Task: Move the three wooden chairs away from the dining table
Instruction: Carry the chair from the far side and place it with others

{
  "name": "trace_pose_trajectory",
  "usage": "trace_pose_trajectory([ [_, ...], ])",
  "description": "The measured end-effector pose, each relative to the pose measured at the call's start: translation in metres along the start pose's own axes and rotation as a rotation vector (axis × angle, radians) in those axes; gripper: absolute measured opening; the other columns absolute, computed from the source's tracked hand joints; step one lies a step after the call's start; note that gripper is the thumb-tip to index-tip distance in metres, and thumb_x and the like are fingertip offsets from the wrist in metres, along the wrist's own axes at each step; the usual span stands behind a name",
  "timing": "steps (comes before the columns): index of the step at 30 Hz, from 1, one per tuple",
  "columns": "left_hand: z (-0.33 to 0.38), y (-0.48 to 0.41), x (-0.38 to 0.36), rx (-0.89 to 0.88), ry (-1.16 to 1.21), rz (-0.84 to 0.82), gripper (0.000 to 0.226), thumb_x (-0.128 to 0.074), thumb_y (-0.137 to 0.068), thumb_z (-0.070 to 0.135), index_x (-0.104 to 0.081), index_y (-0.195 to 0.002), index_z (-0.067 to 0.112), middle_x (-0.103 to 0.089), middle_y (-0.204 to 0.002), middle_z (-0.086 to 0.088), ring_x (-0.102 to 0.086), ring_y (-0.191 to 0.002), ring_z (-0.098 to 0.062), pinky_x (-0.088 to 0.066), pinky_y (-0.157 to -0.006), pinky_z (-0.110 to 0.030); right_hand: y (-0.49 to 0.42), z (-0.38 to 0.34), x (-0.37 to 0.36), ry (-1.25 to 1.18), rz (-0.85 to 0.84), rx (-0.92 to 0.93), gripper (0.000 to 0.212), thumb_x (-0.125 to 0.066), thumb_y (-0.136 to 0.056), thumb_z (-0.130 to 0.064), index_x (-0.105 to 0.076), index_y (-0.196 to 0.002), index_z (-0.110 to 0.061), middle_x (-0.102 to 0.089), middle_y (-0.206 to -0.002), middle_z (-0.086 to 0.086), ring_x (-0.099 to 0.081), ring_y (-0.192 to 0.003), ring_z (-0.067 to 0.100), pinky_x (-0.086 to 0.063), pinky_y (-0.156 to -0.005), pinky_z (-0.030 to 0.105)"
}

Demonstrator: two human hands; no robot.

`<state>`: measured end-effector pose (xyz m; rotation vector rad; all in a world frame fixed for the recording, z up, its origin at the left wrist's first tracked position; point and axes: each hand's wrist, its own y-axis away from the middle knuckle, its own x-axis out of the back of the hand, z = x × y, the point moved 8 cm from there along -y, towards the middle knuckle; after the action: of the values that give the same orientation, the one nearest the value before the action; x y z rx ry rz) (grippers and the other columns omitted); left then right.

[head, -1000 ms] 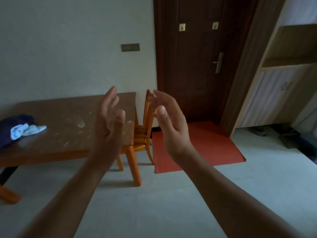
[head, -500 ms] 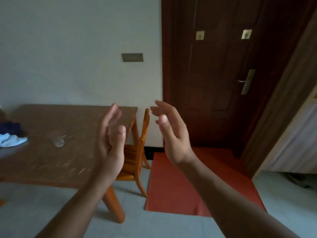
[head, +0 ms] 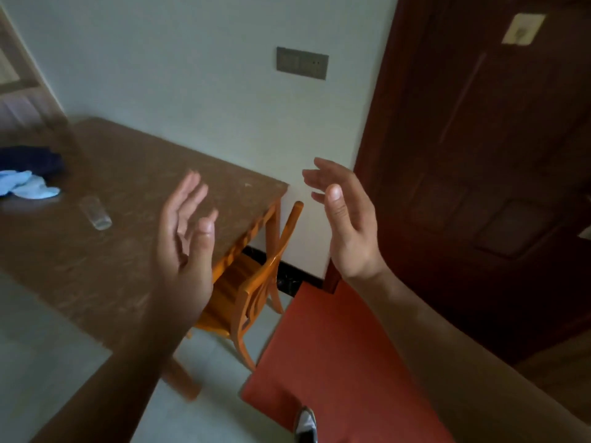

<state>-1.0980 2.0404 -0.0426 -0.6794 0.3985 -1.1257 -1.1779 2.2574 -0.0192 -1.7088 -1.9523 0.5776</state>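
One orange wooden chair (head: 252,292) is tucked under the right end of the brown dining table (head: 105,251), its backrest rising beside the table's corner. Its seat is partly hidden by the tabletop and by my left forearm. My left hand (head: 185,241) is raised over the table's right end, palm inward, fingers apart, holding nothing. My right hand (head: 345,219) is raised to the right of the chair's backrest, also spread and empty. Neither hand touches the chair. No other chair is in view.
A clear glass (head: 95,213) and blue and dark cloths (head: 28,183) lie on the table. A red mat (head: 335,356) covers the floor before a dark wooden door (head: 486,155). My shoe (head: 306,423) shows at the mat's near edge. A switch plate (head: 302,63) is on the wall.
The view has come closer to the table's right end and tilted. My hands have spread further apart; both stay empty.
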Motion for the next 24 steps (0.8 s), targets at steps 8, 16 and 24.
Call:
trace_pose_trajectory([
  [8,-0.081,-0.072,-0.036,0.089,-0.262,0.118,0.046,-0.045,-0.107,0.029,-0.039,-0.151,0.016,-0.043,-0.158,0.001,-0.044,-0.144,-0.024,-0.049,-0.104,-0.06,-0.133,0.104,-0.005,-0.158,-0.195,-0.018,0.066,-0.042,-0.101,-0.061,-0.055,-0.137,-0.007,-0.065,-0.127,0.013,-0.063,-0.123,0.025,-0.052,-0.102,0.046],
  [16,-0.112,-0.109,-0.063,0.029,-0.441,0.406,0.051,-0.044,-0.109,0.023,-0.028,-0.154,0.007,-0.039,-0.158,0.012,-0.049,-0.14,-0.03,-0.051,-0.102,-0.057,-0.217,0.188,-0.044,-0.268,-0.478,0.006,0.064,-0.034,-0.093,-0.075,-0.056,-0.131,-0.03,-0.067,-0.129,0.006,-0.064,-0.122,0.018,-0.053,-0.102,0.049],
  [24,-0.132,-0.113,-0.108,0.116,-0.659,0.631,0.063,-0.045,-0.103,0.054,-0.027,-0.152,0.018,-0.029,-0.159,-0.022,-0.047,-0.141,-0.034,-0.052,-0.102,-0.045,-0.263,0.276,-0.064,-0.412,-0.702,-0.023,0.07,-0.032,-0.094,-0.075,-0.057,-0.131,-0.021,-0.068,-0.126,0.008,-0.066,-0.119,0.019,-0.055,-0.098,0.046],
])
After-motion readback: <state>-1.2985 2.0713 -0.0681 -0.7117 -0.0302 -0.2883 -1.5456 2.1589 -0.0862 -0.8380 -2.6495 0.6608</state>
